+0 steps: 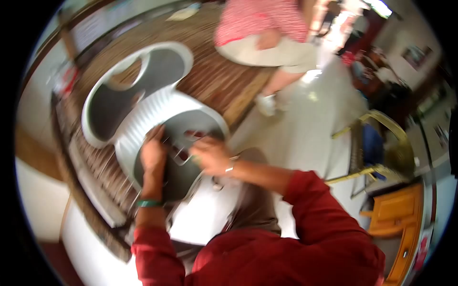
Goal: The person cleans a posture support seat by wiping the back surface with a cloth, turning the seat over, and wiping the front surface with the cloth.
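A light-rimmed object with dark grey panels and a ribbed white middle (145, 112) lies on a slatted wooden surface. My left hand (153, 153) is over the left part of its nearer grey panel (183, 183); motion blur hides what its fingers hold, if anything. My right hand (210, 155) is at the right side of the same panel, its fingers bent inward and blurred. Between the hands are small reddish shapes with pale outlines (181, 155), too smeared to identify. The farther grey panel (112, 102) has a rounded opening.
The slatted wooden surface (205, 71) extends beyond the object. A person in a pink top and pale shorts (262, 33) sits on its far edge. At right stand a yellow-framed chair (391, 128) and a wooden cabinet (396, 209) on the pale floor (305, 124).
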Tool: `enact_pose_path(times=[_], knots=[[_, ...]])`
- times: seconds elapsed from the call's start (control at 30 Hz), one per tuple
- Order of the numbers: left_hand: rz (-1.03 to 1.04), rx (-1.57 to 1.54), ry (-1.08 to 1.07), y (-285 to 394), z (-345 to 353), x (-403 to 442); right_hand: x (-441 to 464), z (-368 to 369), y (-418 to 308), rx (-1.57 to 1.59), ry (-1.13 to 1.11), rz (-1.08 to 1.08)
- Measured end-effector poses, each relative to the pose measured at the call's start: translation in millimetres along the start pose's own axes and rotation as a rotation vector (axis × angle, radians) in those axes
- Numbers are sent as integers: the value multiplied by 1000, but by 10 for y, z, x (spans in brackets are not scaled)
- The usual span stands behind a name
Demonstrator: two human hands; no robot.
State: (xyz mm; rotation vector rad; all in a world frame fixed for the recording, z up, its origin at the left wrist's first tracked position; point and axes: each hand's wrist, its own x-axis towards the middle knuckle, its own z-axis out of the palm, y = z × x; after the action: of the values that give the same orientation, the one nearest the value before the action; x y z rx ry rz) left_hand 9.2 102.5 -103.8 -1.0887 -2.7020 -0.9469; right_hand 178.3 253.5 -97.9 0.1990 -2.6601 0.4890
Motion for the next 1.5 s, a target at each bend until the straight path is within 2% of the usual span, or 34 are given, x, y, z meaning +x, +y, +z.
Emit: enact_pose_path(times=[0.13,0.3,0.5,0.63,0.7,0.77,0.83,0.9,0.93,0.97,1.0,1.07,1.1,1.17,1.3,1.5], knots=[[166,24,162,-210,192,30,-223,-341,-38,-26,-72,-21],[100,45,173,-186,224,16,-312,-473,-22,28,-23,-72],[58,47,145,-128,185,-6,-107,-720,184,271,-202,17],[96,90,170,-157,244,-10,398,-654,464,149,187,167],[132,109,173,-175,263,-11,764,-481,528,101,295,219],[159,136,205,-66,233,-49,1063,-155,582,107,337,106],[185,163,236,-12,187,-89,1196,212,531,125,164,-7],[170,131,225,37,189,-80,1169,534,541,-1,144,-126],[174,101,232,26,192,-77,1173,553,537,88,46,-87],[88,43,146,119,93,-70,1184,483,603,149,-39,-35],[146,113,212,23,231,-46,1150,437,668,110,-11,-127],[125,137,155,21,212,-53,1039,340,694,-68,51,-151],[158,198,159,-20,239,-54,962,227,698,-62,1,-69],[170,233,186,-19,248,-65,739,105,759,-175,77,-42],[159,218,193,-32,278,-70,232,-219,708,-142,2,101],[169,259,204,-65,322,-60,-345,-366,450,24,204,227]])
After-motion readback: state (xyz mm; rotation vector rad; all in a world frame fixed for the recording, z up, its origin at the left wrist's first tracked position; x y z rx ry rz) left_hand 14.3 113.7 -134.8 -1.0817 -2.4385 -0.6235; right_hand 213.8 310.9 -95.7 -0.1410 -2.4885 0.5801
